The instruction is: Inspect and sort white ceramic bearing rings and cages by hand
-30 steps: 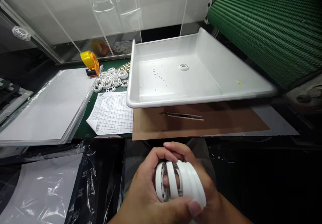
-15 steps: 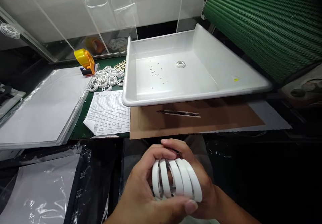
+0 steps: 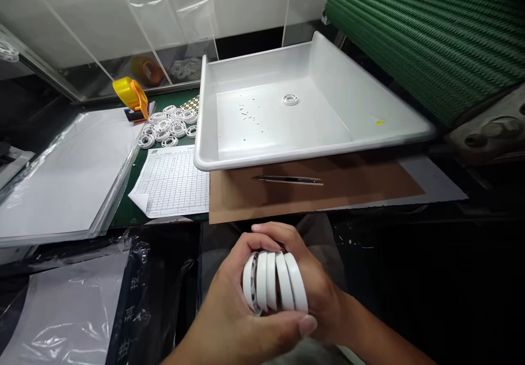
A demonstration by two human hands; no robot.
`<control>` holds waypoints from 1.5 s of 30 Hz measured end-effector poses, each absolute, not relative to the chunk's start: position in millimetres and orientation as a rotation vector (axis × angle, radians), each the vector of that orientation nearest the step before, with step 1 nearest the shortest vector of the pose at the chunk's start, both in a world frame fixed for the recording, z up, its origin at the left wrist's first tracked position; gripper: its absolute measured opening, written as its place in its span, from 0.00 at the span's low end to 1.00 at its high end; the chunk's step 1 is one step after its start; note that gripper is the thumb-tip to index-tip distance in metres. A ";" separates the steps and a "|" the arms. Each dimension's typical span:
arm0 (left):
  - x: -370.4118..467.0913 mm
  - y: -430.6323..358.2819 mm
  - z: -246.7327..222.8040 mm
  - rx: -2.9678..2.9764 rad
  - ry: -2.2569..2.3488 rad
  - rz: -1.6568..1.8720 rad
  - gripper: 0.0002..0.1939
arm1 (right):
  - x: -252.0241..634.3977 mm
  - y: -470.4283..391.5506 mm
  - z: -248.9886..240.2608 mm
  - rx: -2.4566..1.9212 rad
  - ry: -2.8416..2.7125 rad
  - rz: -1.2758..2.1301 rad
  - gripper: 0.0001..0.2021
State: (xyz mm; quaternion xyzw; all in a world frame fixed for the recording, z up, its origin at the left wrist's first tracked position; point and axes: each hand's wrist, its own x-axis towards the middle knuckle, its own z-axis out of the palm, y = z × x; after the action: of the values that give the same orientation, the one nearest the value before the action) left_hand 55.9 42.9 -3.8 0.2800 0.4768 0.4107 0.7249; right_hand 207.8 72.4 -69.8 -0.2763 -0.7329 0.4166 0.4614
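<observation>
A row of several white plastic rings (image 3: 284,282) stands on edge between my two hands, low in the head view. My left hand (image 3: 235,299) wraps round the row from the left, its thumb along the near side. At the right end, my right hand (image 3: 320,285) is cupped against the rings, with its fingers curled over the far side. Its palm and thumb are mostly hidden. Narrow gaps show between some of the rings. Beyond the hands, one more white ring (image 3: 290,103) lies flat in a large white tray (image 3: 254,164).
Small white scraps (image 3: 246,115) are scattered in the tray. Left of it are a pile of white rings (image 3: 163,124), a gridded paper form (image 3: 176,184), a tape dispenser (image 3: 139,102) and clear plastic sheets (image 3: 69,173). Tweezers (image 3: 289,179) lie on brown cardboard (image 3: 348,187). A green conveyor belt (image 3: 430,36) stands right.
The rings have been pressed closer together, so the row is shorter. My right hand has moved left towards my left hand. The whole view has shifted slightly.
</observation>
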 end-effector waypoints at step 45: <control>7.9 9.4 -2.4 1.320 1.090 1.053 0.35 | 190.8 51.9 -49.7 -0.472 -0.816 2.475 0.26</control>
State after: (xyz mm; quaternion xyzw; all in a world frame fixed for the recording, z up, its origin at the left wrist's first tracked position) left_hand 7.9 9.4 -2.4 0.5545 0.4579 0.4423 0.5360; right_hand 190.8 51.9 -49.7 -0.1730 -0.2986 0.9063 0.2439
